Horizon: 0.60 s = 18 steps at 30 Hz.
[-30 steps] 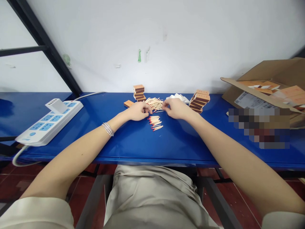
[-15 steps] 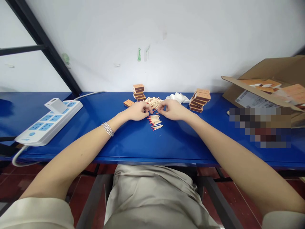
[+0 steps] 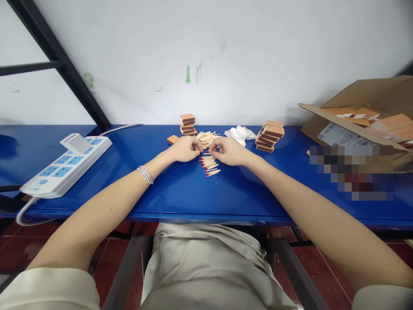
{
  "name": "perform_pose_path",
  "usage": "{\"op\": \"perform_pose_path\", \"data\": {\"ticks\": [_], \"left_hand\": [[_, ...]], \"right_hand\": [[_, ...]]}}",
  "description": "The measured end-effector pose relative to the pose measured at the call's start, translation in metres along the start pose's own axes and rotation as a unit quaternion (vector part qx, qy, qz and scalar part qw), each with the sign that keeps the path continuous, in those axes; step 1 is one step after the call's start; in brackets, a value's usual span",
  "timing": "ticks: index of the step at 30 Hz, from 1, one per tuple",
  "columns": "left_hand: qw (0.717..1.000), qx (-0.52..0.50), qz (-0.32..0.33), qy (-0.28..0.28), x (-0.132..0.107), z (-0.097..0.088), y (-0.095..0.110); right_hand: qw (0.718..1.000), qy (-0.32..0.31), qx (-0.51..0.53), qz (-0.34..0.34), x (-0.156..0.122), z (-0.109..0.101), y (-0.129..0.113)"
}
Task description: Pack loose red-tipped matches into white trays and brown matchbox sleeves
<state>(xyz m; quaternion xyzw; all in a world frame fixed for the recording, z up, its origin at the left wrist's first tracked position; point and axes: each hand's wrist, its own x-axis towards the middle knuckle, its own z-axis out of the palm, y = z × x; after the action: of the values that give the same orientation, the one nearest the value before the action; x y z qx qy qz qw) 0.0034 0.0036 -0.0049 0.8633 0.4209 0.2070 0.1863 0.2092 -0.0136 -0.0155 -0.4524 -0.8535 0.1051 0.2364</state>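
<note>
On the blue table lies a loose heap of matches (image 3: 208, 138), just beyond my two hands. My left hand (image 3: 186, 149) is closed, thumb and fingers pinched at the heap's near left side; anything between the fingertips is too small to make out. Facing it, my right hand (image 3: 228, 151) pinches what looks like a match, low over the table. Right below the fingertips lies a row of matches (image 3: 209, 162), side by side with red heads to the left. An orange matchbox (image 3: 173, 139) rests behind my left hand.
Behind the left hand stands a stack of matchboxes (image 3: 187, 122). Crumpled white paper (image 3: 240, 133) and a leaning matchbox stack (image 3: 270, 135) are to the right. A cardboard box (image 3: 351, 133) holds more matchboxes. A white power strip (image 3: 67, 165) lies at the left.
My right hand has shifted slightly left and down toward the match row, its fingertips closer to the left hand's. The left hand has drawn its fingers in.
</note>
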Motion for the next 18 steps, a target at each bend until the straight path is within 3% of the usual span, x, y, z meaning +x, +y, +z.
{"op": "perform_pose_path", "data": {"ticks": [3, 8, 18], "left_hand": [[1.0, -0.004, 0.013, -0.026, -0.001, -0.001, 0.001], [0.998, -0.008, 0.048, -0.028, -0.001, 0.0, -0.001], [0.996, -0.011, 0.082, -0.042, 0.001, 0.001, -0.005]], "right_hand": [[0.999, 0.006, 0.025, -0.024, 0.001, 0.002, -0.002], [0.998, 0.054, -0.018, -0.014, 0.003, 0.001, 0.01], [0.998, 0.023, -0.059, -0.014, 0.007, 0.011, 0.012]]}}
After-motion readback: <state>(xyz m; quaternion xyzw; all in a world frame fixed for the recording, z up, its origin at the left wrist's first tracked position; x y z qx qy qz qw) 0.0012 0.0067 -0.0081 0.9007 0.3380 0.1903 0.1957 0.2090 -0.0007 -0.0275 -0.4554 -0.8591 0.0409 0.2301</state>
